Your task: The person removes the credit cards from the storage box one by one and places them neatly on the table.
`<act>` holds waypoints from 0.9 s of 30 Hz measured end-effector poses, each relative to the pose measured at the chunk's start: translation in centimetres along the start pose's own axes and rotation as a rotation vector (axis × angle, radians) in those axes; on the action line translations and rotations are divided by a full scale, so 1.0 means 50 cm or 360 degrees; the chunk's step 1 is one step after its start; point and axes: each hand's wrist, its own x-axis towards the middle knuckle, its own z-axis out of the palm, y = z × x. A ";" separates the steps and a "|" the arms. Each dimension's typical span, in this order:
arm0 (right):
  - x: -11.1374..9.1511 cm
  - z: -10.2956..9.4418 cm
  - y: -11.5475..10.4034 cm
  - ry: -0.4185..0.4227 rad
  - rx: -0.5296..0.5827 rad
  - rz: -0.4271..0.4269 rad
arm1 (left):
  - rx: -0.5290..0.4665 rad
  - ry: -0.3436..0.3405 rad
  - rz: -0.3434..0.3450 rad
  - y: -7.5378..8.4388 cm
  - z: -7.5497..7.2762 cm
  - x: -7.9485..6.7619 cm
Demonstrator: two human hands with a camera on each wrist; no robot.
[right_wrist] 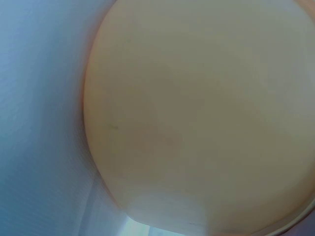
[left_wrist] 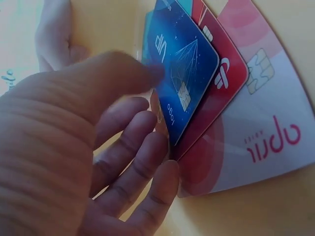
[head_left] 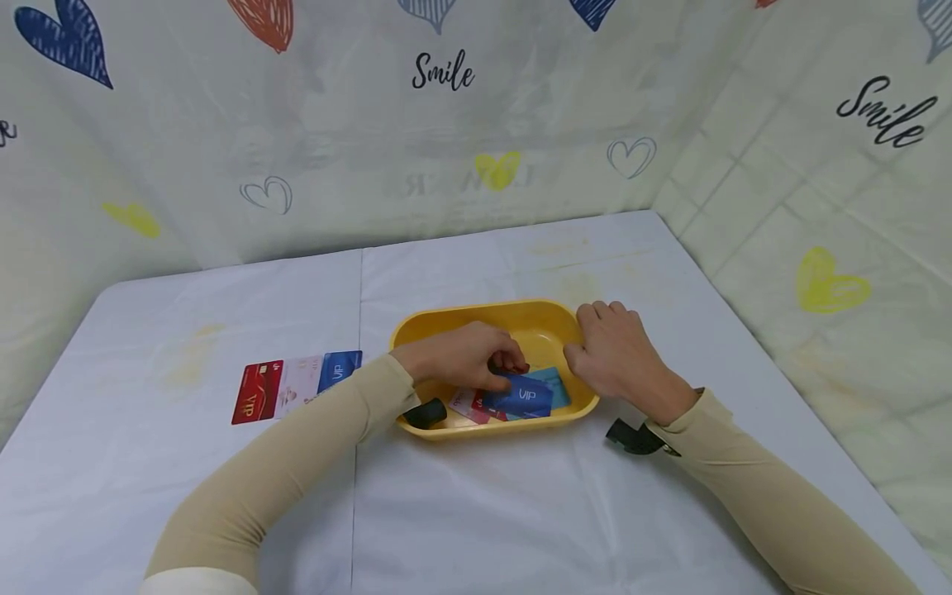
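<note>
My left hand (head_left: 476,355) reaches into a yellow plastic tray (head_left: 487,312). Its thumb lies over the edge of a blue VIP card (left_wrist: 184,73), and the other fingers curl at the same edge, pinching it. Under the blue card, a red card (left_wrist: 221,88) and a pink-and-white card (left_wrist: 275,113) fan out. A light blue card (head_left: 554,382) shows behind them in the head view. My right hand (head_left: 613,347) grips the tray's right rim, thumb on the near side. The right wrist view is filled by the tray's pale wall (right_wrist: 197,108); no fingers show there.
Left of the tray, a red VIP card (head_left: 258,392), a pale pink card (head_left: 297,382) and another blue VIP card (head_left: 340,368) lie in a row on the white-covered table (head_left: 476,512). A printed curtain (head_left: 335,124) hangs behind the table and along its right side.
</note>
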 end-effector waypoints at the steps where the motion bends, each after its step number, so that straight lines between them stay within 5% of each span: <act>1: 0.000 0.000 0.000 -0.0003 0.0003 0.0002 | -0.0006 -0.0001 -0.0005 0.001 0.000 0.001; 27: -0.001 0.000 0.002 -0.0003 0.0026 0.0000 | -0.0084 -0.0063 -0.0042 0.004 0.000 0.003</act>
